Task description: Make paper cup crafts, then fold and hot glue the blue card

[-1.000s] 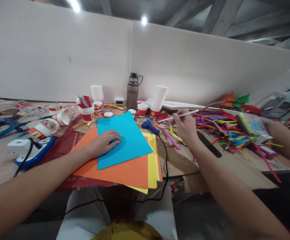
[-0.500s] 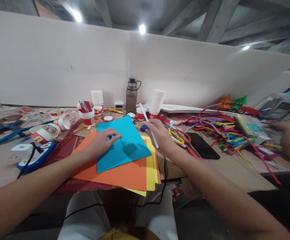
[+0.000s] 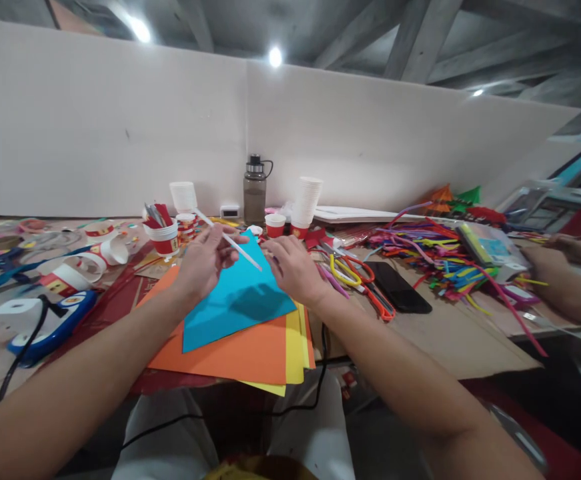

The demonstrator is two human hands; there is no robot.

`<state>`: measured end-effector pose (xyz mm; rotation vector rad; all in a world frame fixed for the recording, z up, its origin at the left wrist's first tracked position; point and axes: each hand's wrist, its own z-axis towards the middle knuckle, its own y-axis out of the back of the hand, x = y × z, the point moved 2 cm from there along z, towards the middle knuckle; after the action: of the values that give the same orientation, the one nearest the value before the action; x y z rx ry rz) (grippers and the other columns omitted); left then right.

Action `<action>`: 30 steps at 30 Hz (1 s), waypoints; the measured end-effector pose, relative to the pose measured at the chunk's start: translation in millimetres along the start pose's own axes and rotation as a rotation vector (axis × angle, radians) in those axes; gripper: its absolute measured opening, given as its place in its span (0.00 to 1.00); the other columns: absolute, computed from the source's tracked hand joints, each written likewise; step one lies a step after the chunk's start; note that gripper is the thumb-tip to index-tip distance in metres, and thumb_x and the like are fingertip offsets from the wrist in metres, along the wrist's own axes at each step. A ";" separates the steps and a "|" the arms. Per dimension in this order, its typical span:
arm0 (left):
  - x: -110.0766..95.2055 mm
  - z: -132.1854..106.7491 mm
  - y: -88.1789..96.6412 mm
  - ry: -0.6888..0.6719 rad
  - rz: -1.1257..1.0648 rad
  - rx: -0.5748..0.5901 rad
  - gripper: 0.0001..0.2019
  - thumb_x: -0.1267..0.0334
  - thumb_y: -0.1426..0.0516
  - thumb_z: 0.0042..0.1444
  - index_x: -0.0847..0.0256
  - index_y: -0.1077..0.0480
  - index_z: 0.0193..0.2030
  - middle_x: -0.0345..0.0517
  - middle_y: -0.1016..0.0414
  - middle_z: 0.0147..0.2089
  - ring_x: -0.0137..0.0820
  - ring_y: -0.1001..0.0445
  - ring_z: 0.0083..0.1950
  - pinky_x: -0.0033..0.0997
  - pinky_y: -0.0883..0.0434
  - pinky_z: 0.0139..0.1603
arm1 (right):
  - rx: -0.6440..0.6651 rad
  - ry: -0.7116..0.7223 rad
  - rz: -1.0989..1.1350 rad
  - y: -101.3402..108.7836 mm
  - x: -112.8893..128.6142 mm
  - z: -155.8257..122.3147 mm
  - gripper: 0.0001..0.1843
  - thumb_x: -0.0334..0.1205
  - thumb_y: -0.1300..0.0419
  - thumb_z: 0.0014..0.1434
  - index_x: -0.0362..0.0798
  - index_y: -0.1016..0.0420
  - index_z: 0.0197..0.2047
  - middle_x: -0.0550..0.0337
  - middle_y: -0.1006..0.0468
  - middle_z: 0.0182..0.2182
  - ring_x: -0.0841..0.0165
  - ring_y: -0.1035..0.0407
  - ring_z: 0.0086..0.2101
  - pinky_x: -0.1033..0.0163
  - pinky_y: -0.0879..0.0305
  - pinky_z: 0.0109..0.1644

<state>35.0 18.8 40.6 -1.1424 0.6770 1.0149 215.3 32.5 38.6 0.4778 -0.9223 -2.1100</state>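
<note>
My left hand (image 3: 203, 260) is closed on a thin white stick (image 3: 246, 255), which slants down to the right over a blue sheet of paper (image 3: 240, 307). To its right, my right hand (image 3: 295, 270) hovers by the sheet's right edge, fingers loosely bent and apart, with nothing visible in them. The blue sheet lies askew on an orange sheet (image 3: 235, 355), with yellow sheets (image 3: 294, 343) showing underneath at the right. Scissors with yellow handles (image 3: 345, 270) rest just beyond my right hand, beside a black phone (image 3: 400, 288).
A bottle (image 3: 255, 193) and a stack of paper cups (image 3: 307, 200) stand at the back. Colourful pipe cleaners (image 3: 435, 257) are heaped at right, near another person's hand (image 3: 545, 267). On the left are cut cups (image 3: 67, 279) and a blue-white device (image 3: 53, 327) with a black cable.
The white stick has passed from my right hand to my left. My left hand has risen, and my right hand has shifted left. The view has turned slightly right.
</note>
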 end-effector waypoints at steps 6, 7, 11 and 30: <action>8.8 8.4 21.1 -0.089 0.019 -0.080 0.11 0.56 0.46 0.59 0.63 0.35 0.35 0.47 0.24 0.32 0.24 0.30 0.25 0.23 0.35 0.25 | 0.515 -0.564 -0.320 -15.8 -46.1 -17.4 0.19 0.41 0.45 0.58 0.38 0.33 0.49 0.37 0.28 0.45 0.53 0.35 0.47 0.51 0.40 0.49; 10.8 8.8 20.6 -0.084 0.030 -0.068 0.09 0.58 0.46 0.58 0.63 0.35 0.36 0.47 0.24 0.33 0.24 0.29 0.26 0.24 0.34 0.26 | 0.558 -0.581 -0.315 -18.9 -48.4 -18.3 0.19 0.40 0.45 0.58 0.38 0.34 0.50 0.37 0.28 0.45 0.54 0.34 0.46 0.51 0.40 0.49; 17.0 8.1 17.2 -0.030 0.116 -0.004 0.05 0.67 0.42 0.54 0.65 0.31 0.38 0.48 0.25 0.39 0.25 0.27 0.33 0.26 0.31 0.34 | 0.585 -0.633 -0.288 -30.5 -53.1 -14.2 0.18 0.37 0.45 0.56 0.36 0.32 0.48 0.35 0.26 0.44 0.53 0.30 0.44 0.55 0.38 0.46; 21.1 17.6 30.8 -0.267 0.189 -0.196 0.13 0.56 0.41 0.52 0.65 0.27 0.37 0.45 0.25 0.31 0.29 0.24 0.35 0.34 0.26 0.42 | 0.008 -0.669 0.409 -25.9 -51.5 -11.1 0.22 0.39 0.44 0.51 0.47 0.43 0.49 0.52 0.27 0.42 0.64 0.30 0.40 0.60 0.36 0.42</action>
<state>14.8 44.3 15.2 -1.0985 0.4854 1.3912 241.5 78.7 13.5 -0.4228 -1.2650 -1.8920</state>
